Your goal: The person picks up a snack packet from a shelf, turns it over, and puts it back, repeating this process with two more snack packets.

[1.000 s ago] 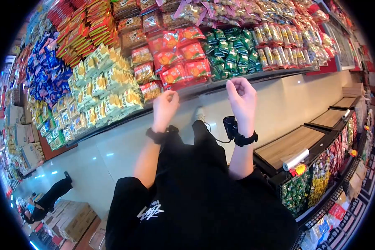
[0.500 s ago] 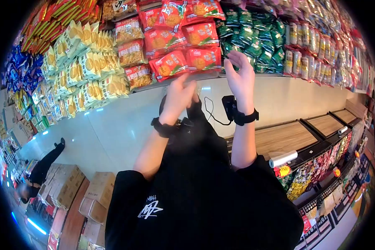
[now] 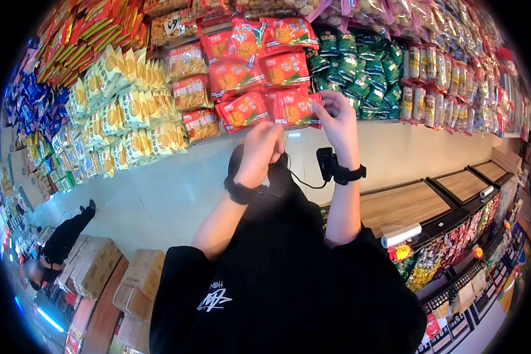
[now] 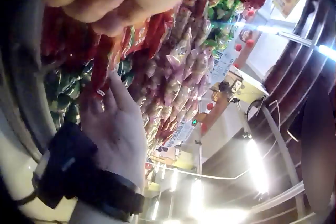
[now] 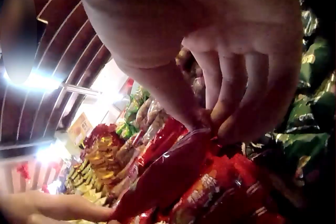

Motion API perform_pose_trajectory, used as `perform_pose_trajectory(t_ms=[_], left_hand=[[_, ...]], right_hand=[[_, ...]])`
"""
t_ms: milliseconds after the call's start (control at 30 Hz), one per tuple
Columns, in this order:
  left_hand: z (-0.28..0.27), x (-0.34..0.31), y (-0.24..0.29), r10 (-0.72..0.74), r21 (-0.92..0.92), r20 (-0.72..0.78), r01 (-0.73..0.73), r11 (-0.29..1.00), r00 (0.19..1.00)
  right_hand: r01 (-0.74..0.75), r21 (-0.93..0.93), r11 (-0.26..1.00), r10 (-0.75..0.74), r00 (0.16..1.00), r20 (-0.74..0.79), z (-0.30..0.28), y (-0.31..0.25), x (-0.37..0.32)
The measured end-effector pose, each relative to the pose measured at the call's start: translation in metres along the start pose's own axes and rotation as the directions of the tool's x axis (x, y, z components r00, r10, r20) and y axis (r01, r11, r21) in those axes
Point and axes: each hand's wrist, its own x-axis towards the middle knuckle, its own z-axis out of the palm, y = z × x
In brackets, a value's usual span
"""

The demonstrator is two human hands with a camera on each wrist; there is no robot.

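Note:
In the head view, my right hand pinches the right edge of a red snack packet at the front of the display, between thumb and curled fingers. My left hand is at that packet's lower left corner, finger and thumb closing on its edge. The right wrist view shows the red packet stretched between the right hand and the left fingertips. More red packets lie beside and behind it. In the left wrist view, the left hand has curled fingers over red wrapping.
Pale yellow packets and brown snack packs stand left of the red ones. Green packets lie to the right. Behind the right arm runs a wooden-topped counter with a plastic roll. Cartons and another person are lower left.
The right hand has come down onto the front right red packet and grips its edge. My left hand has moved to the packet's left corner. Since one second ago, the view has shifted closer to the display.

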Motion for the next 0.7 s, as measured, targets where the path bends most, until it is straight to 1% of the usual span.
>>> perform_pose_trajectory(t_ms=[67, 133, 200, 267, 300, 333, 367, 400, 433, 467, 533, 600, 700], left_hand=[[-0.001, -0.009, 0.007, 0.065, 0.055, 0.088, -0.071, 0.996, 0.994], [-0.004, -0.022, 0.019, 0.096, 0.144, 0.154, -0.119, 0.982, 0.983], [-0.005, -0.040, 0.035, 0.096, 0.154, 0.187, -0.125, 0.980, 0.978], [-0.010, -0.057, 0.051, 0.121, 0.176, 0.250, -0.168, 0.970, 0.961], [-0.014, -0.064, 0.055, 0.127, 0.200, 0.244, -0.178, 0.963, 0.961], [-0.016, -0.075, 0.066, 0.165, 0.244, 0.277, -0.235, 0.941, 0.947], [-0.016, -0.088, 0.078, 0.240, 0.277, 0.326, -0.335, 0.901, 0.915], [-0.017, -0.099, 0.087, 0.254, 0.282, 0.354, -0.362, 0.888, 0.900], [-0.020, -0.105, 0.093, 0.253, 0.321, 0.332, -0.361, 0.876, 0.909], [-0.023, -0.111, 0.097, 0.246, 0.263, 0.307, -0.330, 0.906, 0.919], [-0.029, -0.121, 0.109, 0.275, 0.310, 0.322, -0.375, 0.874, 0.906], [-0.031, -0.131, 0.120, 0.293, 0.316, 0.328, -0.397, 0.862, 0.898], [-0.037, -0.149, 0.135, 0.306, 0.321, 0.346, -0.419, 0.850, 0.887]], right_hand=[[-0.039, 0.168, 0.985, 0.030, 0.998, 0.053, -0.007, -0.013, -0.010], [-0.024, 0.194, 0.981, 0.002, 0.994, 0.110, -0.015, -0.027, -0.021], [0.005, 0.233, 0.973, -0.042, 0.987, 0.157, -0.019, -0.047, -0.033], [0.027, 0.285, 0.958, -0.080, 0.981, 0.177, -0.016, -0.069, -0.049], [0.047, 0.272, 0.961, -0.087, 0.987, 0.137, -0.015, -0.076, -0.058], [0.087, 0.257, 0.962, -0.114, 0.989, 0.094, -0.013, -0.086, -0.062], [0.100, 0.277, 0.956, -0.125, 0.989, 0.074, -0.009, -0.097, -0.067], [0.107, 0.300, 0.948, -0.129, 0.990, 0.056, -0.005, -0.107, -0.076], [0.128, 0.276, 0.953, -0.142, 0.989, 0.032, -0.003, -0.114, -0.083], [0.148, 0.251, 0.957, -0.155, 0.988, 0.009, 0.000, -0.121, -0.087], [0.199, 0.285, 0.938, -0.190, 0.980, -0.058, 0.011, -0.132, -0.096], [0.272, 0.287, 0.918, -0.244, 0.961, -0.129, 0.023, -0.145, -0.104], [0.340, 0.271, 0.900, -0.303, 0.938, -0.169, 0.036, -0.158, -0.114]])
